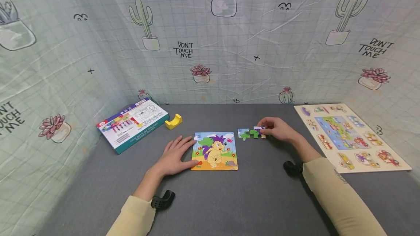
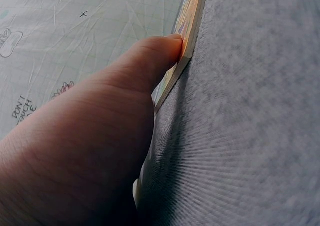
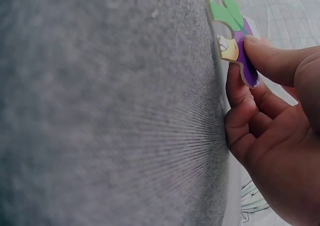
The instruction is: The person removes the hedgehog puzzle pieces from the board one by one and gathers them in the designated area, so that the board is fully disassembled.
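A square hedgehog puzzle board [image 1: 214, 152] lies flat on the table. My left hand [image 1: 173, 157] rests at its left side, fingers spread, with the fingertips by the upper left edge. In the left wrist view the thumb [image 2: 155, 56] touches the board's near corner. To the right of the board, my right hand [image 1: 279, 128] pinches a jigsaw piece [image 3: 242, 56] with purple, green and yellow print between thumb and fingers. Another piece, blue and green [image 1: 243, 133], lies just left of it. Whether the pieces interlock, I cannot tell.
A yellow curved block [image 1: 174, 121] lies beyond the left hand, next to a boxed toy set [image 1: 133, 124]. On the right, partly behind the right forearm, lies a large wooden picture board [image 1: 347, 137]. A patterned cloth [image 1: 229, 65] hangs around the grey table [image 1: 249, 199].
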`<state>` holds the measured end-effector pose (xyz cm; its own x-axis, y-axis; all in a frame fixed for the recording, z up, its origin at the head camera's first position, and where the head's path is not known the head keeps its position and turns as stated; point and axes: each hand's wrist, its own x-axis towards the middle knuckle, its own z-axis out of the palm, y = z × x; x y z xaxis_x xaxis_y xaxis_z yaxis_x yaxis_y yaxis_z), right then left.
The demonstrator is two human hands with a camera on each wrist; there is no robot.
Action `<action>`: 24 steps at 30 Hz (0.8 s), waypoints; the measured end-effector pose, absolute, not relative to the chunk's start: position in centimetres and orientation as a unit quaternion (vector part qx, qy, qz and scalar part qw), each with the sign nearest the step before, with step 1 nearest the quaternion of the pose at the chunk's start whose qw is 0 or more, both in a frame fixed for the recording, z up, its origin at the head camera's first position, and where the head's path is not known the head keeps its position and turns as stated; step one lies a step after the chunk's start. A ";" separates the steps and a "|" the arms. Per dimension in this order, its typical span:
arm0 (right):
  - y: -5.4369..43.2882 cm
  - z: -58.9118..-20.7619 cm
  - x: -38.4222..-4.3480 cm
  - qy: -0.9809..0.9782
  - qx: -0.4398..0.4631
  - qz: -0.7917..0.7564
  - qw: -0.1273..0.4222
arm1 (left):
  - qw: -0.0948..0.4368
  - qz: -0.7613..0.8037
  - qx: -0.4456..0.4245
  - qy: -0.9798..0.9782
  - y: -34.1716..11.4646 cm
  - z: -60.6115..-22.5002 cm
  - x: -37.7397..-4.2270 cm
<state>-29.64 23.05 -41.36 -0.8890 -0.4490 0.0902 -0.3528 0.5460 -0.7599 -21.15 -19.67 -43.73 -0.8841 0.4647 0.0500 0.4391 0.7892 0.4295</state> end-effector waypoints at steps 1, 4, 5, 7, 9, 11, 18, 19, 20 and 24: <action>23.1 -41.4 -29.7 0.877 -0.231 -0.417 0.057 | 0.029 0.219 0.239 0.945 -19.7 -43.7 -21.1; 23.0 -41.4 -29.8 0.884 -0.225 -0.405 0.056 | 0.031 0.220 0.237 0.946 -19.6 -43.7 -21.1; 22.9 -41.4 -29.9 0.889 -0.221 -0.397 0.055 | 0.032 0.220 0.237 0.946 -19.6 -43.6 -21.1; 22.8 -41.5 -30.0 0.898 -0.209 -0.383 0.059 | 0.033 0.220 0.235 0.946 -19.6 -43.6 -21.1; 22.8 -41.6 -30.0 0.904 -0.205 -0.370 0.061 | 0.034 0.219 0.234 0.947 -19.6 -43.6 -21.1; 22.8 -41.7 -30.0 0.906 -0.205 -0.364 0.059 | 0.033 0.218 0.233 0.947 -19.6 -43.6 -21.1; 23.3 -41.8 -29.9 0.902 -0.223 -0.366 0.061 | 0.033 0.221 0.234 0.946 -19.6 -43.6 -21.1; 23.4 -41.7 -29.8 0.901 -0.223 -0.366 0.066 | 0.033 0.222 0.234 0.946 -19.5 -43.6 -21.1; 23.5 -41.7 -29.8 0.900 -0.223 -0.367 0.071 | 0.033 0.223 0.234 0.946 -19.5 -43.6 -21.1; 23.9 -41.8 -29.9 0.898 -0.224 -0.369 0.085 | 0.034 0.225 0.234 0.945 -19.6 -43.5 -21.0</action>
<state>-29.92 23.92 -41.81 -0.8848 -0.4657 0.0129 -0.3403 0.6271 -0.7007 -21.02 -19.56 -43.55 -0.8883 0.4574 0.0417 0.4271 0.7891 0.4415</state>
